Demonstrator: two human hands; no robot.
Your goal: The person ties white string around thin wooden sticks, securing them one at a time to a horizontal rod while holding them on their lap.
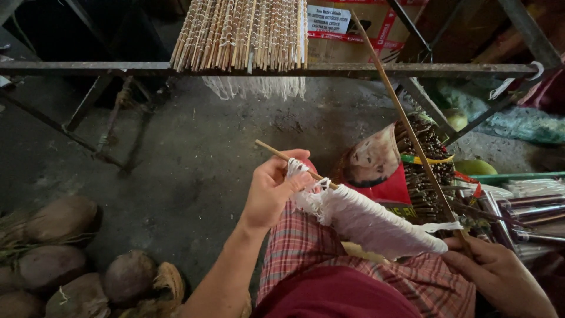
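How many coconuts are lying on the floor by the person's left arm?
6 coconuts, all in the bottom-left corner: three stacked along the left edge, one at the very corner, two nearer the arm. More may lie outside the frame.

Single head-worn camera looks steeply down and forward, close over the lap, onto the concrete floor [194, 159] and metal frame [118, 68].

A grey, stained concrete floor [194, 153] carries everything; husked coconuts [59, 259] lie heaped on it at the lower left; the legs of a rusty metal frame [106, 112] stand on it; a mat of bound sticks [241, 32] rests across the frame's horizontal bar [88, 68].
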